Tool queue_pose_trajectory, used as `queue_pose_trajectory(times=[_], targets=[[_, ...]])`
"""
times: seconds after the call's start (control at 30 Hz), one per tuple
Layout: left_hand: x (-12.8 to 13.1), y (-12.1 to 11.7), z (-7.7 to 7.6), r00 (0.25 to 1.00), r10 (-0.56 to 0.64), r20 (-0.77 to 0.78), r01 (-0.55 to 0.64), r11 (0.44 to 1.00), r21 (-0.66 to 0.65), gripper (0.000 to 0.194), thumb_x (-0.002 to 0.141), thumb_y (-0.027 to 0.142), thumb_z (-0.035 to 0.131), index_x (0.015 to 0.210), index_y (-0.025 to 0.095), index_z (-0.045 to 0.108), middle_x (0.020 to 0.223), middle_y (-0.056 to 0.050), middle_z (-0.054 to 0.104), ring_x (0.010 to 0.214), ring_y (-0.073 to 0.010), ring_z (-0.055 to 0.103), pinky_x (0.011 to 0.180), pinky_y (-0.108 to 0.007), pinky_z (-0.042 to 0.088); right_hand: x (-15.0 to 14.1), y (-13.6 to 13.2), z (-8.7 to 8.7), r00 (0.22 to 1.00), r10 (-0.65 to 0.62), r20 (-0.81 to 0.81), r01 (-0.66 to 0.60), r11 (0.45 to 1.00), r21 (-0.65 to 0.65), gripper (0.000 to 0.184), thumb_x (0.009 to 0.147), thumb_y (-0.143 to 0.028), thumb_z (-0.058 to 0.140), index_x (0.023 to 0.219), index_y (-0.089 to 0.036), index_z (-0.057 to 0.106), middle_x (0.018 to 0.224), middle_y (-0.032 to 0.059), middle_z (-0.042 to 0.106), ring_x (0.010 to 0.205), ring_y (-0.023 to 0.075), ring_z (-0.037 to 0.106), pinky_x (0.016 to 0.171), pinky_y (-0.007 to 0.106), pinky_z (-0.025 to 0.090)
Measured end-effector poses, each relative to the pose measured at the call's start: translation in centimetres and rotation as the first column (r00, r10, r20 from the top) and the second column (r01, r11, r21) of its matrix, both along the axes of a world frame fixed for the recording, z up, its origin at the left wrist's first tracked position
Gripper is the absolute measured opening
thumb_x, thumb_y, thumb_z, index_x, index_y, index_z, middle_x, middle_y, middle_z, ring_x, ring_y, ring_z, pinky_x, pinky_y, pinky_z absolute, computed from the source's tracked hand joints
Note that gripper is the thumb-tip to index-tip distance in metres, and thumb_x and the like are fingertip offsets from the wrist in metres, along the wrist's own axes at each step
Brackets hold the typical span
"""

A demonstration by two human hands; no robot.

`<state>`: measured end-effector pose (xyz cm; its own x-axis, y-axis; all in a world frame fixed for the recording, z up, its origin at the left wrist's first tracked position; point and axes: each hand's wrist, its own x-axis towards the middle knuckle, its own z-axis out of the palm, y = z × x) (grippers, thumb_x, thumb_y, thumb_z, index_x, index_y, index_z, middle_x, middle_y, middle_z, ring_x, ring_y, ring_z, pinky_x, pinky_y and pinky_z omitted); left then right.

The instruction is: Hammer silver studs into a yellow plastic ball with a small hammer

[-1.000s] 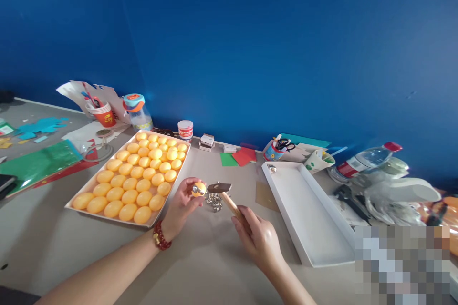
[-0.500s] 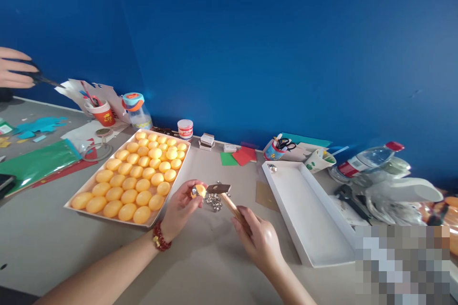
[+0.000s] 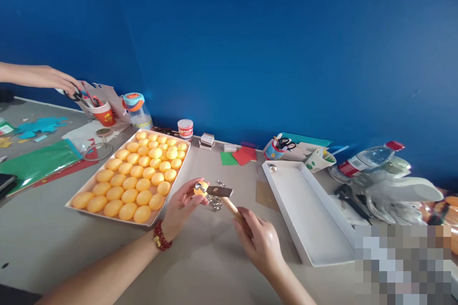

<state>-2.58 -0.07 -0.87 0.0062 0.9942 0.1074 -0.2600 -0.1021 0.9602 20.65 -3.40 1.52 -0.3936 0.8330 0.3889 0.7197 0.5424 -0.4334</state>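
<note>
My left hand pinches a small yellow ball with a silver piece on its side. A red bead bracelet circles that wrist. My right hand grips the wooden handle of a small hammer, whose dark head touches the ball. A little heap of silver metal pieces lies on the table just beneath the hammer head. To the left stands a shallow tray filled with several yellow balls.
A white empty tray with one silver piece at its far corner lies right of my hands. Cups with scissors, a small jar, coloured paper and a water bottle line the blue wall. Another person's hand reaches to a red cup at far left.
The hammer head has closed onto the ball in my left hand. The other person's hand has moved in from the left edge to the red cup.
</note>
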Motion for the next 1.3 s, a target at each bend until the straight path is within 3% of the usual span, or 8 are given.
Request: queue_pose_trajectory(times=[0.13, 0.3, 0.9, 1.3], targets=[[0.15, -0.15, 0.37, 0.999, 0.033, -0.044, -0.034, 0.999, -0.034, 0.04, 0.08, 0.032, 0.07, 0.117, 0.019, 0.061, 0.092, -0.004, 0.07, 0.073, -0.0177, 0.07, 0.074, -0.034, 0.059, -0.15, 0.08, 0.05, 1.0, 0.015, 0.015, -0.015, 1.0, -0.013, 0.017, 0.096, -0.024, 0.043, 0.108, -0.018, 0.054, 0.07, 0.0019, 0.064, 0.053, 0.0135, 0.057, 0.051, 0.022, 0.034], [0.24, -0.25, 0.8, 0.998, 0.039, -0.04, -0.041, 0.998, -0.051, 0.039, 0.079, 0.032, 0.07, 0.115, 0.018, 0.061, 0.084, -0.002, 0.069, 0.071, -0.0182, 0.07, 0.072, -0.034, 0.059, -0.26, 0.21, 0.07, 1.0, -0.002, 0.0, 0.002, 1.0, 0.0, 0.017, 0.096, -0.024, 0.043, 0.107, -0.017, 0.055, 0.071, 0.0031, 0.066, 0.051, 0.0127, 0.057, 0.049, 0.021, 0.034], [0.17, -0.11, -0.06, 0.999, -0.002, 0.048, 0.005, 0.997, -0.073, 0.038, 0.081, 0.03, 0.069, 0.116, 0.018, 0.06, 0.081, -0.001, 0.067, 0.069, -0.0168, 0.067, 0.072, -0.037, 0.059, -0.21, 0.16, -0.15, 1.0, -0.016, 0.025, 0.016, 1.0, 0.007, 0.018, 0.097, -0.026, 0.043, 0.107, -0.018, 0.055, 0.07, 0.0028, 0.066, 0.053, 0.0129, 0.058, 0.05, 0.022, 0.033], [0.24, -0.15, 0.11, 1.0, -0.011, 0.002, 0.011, 0.997, -0.074, 0.036, 0.082, 0.032, 0.068, 0.114, 0.019, 0.061, 0.08, -0.001, 0.068, 0.069, -0.0167, 0.068, 0.073, -0.035, 0.059, -0.21, 0.34, -0.06, 0.999, -0.02, 0.04, 0.019, 1.0, 0.015, 0.017, 0.097, -0.026, 0.043, 0.105, -0.018, 0.056, 0.068, 0.0012, 0.065, 0.049, 0.0116, 0.056, 0.047, 0.021, 0.032]])
